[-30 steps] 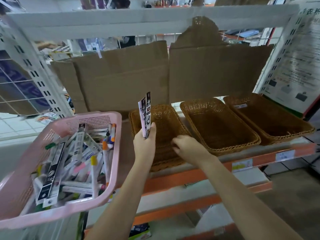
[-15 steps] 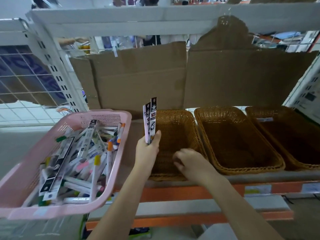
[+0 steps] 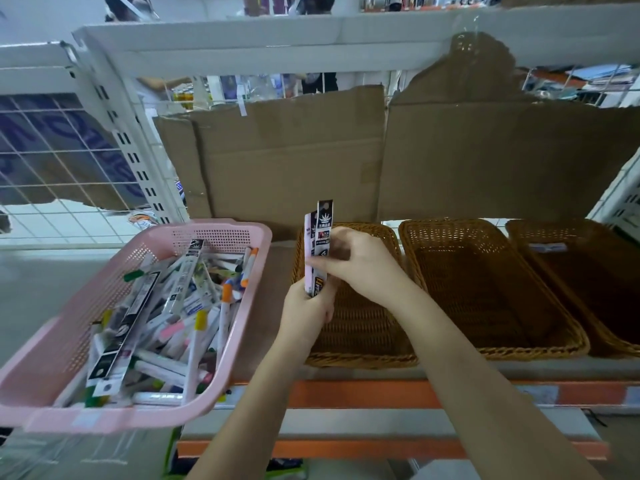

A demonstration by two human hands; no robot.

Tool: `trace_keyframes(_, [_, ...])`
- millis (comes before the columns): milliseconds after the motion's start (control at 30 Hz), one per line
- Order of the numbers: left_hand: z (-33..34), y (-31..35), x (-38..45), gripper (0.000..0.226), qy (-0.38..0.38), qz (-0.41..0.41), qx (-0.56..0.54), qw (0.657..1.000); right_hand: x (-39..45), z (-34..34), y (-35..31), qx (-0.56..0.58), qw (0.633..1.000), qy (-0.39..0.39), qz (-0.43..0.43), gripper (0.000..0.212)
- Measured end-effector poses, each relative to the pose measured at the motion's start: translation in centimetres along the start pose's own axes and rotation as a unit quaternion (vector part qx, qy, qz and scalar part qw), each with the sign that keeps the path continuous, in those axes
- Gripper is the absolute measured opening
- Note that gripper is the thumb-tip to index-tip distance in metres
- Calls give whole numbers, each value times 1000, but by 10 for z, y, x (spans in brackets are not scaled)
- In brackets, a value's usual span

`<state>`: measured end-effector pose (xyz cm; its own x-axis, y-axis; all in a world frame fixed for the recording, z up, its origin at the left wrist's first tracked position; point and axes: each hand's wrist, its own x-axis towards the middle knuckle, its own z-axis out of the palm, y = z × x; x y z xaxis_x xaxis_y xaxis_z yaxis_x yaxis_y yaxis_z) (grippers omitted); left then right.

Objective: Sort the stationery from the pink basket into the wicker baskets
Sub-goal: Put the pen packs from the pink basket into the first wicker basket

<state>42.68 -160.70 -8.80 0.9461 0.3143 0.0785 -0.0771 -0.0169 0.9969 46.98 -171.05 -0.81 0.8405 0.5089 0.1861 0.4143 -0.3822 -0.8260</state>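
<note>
A pink basket (image 3: 52, 344) at the left holds several pens and long black-and-white packets. Three wicker baskets stand in a row on the shelf: the left one (image 3: 360, 358), the middle one (image 3: 540, 351) and the right one (image 3: 623, 344). My left hand (image 3: 304, 317) grips the lower end of a few narrow pen packets (image 3: 320, 237), held upright over the left wicker basket's near-left corner. My right hand (image 3: 360, 261) pinches the same packets partway up. The left and middle wicker baskets look empty; a white label lies in the right one.
Brown cardboard sheets (image 3: 346, 150) back the shelf behind the baskets. A white shelf beam (image 3: 311, 32) runs overhead and an orange shelf edge (image 3: 363, 393) runs below. A white slotted upright (image 3: 128, 143) and wire grid stand at the left.
My right hand has risen from the left wicker basket's front rim and taken hold of the packets. The view has shifted, so the baskets sit further right.
</note>
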Motion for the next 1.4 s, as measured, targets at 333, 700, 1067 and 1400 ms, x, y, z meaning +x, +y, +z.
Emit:
trace_keyframes(333, [-3, 6, -4, 42, -15, 39, 2, 999, 8, 0, 8, 161, 987, 15, 0, 14])
trace_keyframes(700, [0, 13, -9, 32, -14, 31, -54, 998, 7, -4, 16, 216, 975, 56, 7, 14])
trace_keyframes(1067, [0, 11, -9, 20, 56, 10, -32, 998, 16, -15, 28, 220, 971, 73, 52, 14])
trace_keyframes(1400, [-3, 7, -12, 36, 129, 76, 40, 988, 53, -26, 64, 217, 958, 88, 167, 10])
